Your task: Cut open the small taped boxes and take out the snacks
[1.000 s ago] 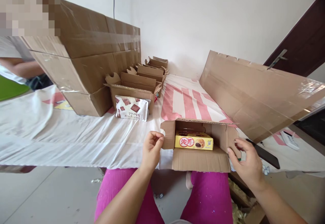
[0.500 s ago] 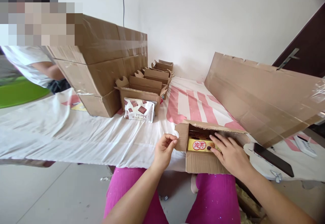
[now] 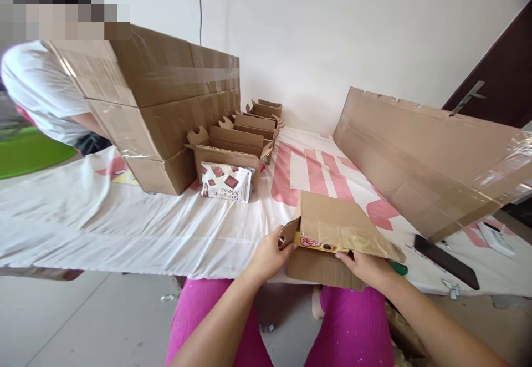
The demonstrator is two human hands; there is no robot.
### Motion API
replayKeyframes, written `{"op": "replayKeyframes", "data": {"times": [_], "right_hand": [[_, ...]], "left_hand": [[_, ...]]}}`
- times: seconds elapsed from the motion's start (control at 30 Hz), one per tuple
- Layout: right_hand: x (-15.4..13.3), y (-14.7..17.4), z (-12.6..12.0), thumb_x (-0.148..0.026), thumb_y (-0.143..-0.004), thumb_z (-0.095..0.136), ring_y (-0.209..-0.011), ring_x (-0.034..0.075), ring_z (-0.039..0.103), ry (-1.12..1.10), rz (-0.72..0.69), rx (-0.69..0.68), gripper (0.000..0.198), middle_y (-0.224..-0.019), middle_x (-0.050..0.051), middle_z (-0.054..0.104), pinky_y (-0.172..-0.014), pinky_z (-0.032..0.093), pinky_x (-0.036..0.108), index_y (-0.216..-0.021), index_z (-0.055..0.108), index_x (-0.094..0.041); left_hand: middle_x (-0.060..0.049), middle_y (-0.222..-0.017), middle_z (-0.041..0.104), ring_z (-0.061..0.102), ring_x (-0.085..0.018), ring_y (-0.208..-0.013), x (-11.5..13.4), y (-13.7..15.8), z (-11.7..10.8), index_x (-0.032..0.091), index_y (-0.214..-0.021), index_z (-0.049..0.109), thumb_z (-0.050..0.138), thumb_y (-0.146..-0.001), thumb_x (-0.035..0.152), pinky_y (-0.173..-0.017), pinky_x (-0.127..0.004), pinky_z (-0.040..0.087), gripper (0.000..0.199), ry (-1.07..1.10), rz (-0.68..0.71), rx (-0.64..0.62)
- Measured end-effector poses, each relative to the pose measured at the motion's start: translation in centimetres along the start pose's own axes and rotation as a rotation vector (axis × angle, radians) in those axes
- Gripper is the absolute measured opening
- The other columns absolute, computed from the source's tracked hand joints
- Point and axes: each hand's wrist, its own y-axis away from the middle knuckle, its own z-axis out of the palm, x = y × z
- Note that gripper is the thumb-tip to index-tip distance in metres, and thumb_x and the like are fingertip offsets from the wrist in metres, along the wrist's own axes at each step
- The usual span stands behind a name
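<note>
A small cardboard box (image 3: pixel 332 214) lies at the table's front edge, its top flap tilted partly over the opening and its front flap (image 3: pixel 320 271) hanging toward me. Inside the gap shows a yellow snack packet (image 3: pixel 320 243) with red lettering. My left hand (image 3: pixel 269 253) is closed on the box's left side flap, thumb near the packet's end. Under the top flap's right end, my right hand (image 3: pixel 369 270) is closed at the box's right side, its thumb by the packet; most of its fingers are hidden. A green object (image 3: pixel 399 268) peeks out beside the right wrist.
Open cardboard boxes (image 3: pixel 226 153) stand in a row behind a white pouch (image 3: pixel 226 182). Large taped cartons (image 3: pixel 162 78) are stacked left, near a person in a white top (image 3: pixel 45 90). A tall cardboard panel (image 3: pixel 415 145) and a black phone (image 3: pixel 446 261) are to the right.
The top flap has come down over the box opening. My right hand has moved from over the packet to the box's right side; my left hand has closed on the left flap.
</note>
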Motion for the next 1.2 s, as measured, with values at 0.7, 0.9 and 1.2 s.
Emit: {"op": "replayKeyframes", "data": {"times": [0.7,0.9,1.2], "right_hand": [[2.0,1.3,-7.4,-0.06,-0.088,0.049,-0.104,0.034,0.06,-0.462,0.271,0.952,0.062,-0.121,0.021,0.057,-0.085,0.052,0.05,-0.13,0.048,-0.014],[4.5,1.8,-4.7,-0.056,-0.085,0.058,-0.078,0.022,0.064,-0.638,0.584,0.807,0.055,-0.114,0.016,0.061,-0.062,0.055,0.038,-0.124,0.051,-0.016],[5.7,3.5,3.0,-0.048,-0.071,0.075,-0.091,0.025,0.07,-0.841,0.598,0.402,0.057,-0.109,0.012,0.07,-0.076,0.059,0.039,-0.116,0.052,-0.02]], "left_hand": [[0.013,-0.05,0.046,0.031,0.0,-0.031,2.7,-0.3,-4.0,0.022,-0.087,0.05,0.085,-0.06,0.041,-0.031,-0.012,0.024,0.048,0.798,-0.001,0.42],[0.011,-0.052,0.045,0.036,-0.001,-0.037,2.5,-0.6,-4.3,0.019,-0.074,0.047,0.085,-0.059,0.042,-0.038,-0.014,0.028,0.047,0.728,0.041,0.521],[-0.003,-0.102,0.061,0.06,-0.013,-0.091,0.2,-1.4,-3.9,0.022,-0.098,0.054,0.072,-0.075,0.048,-0.075,-0.023,0.045,0.04,0.403,0.293,0.603]]}}
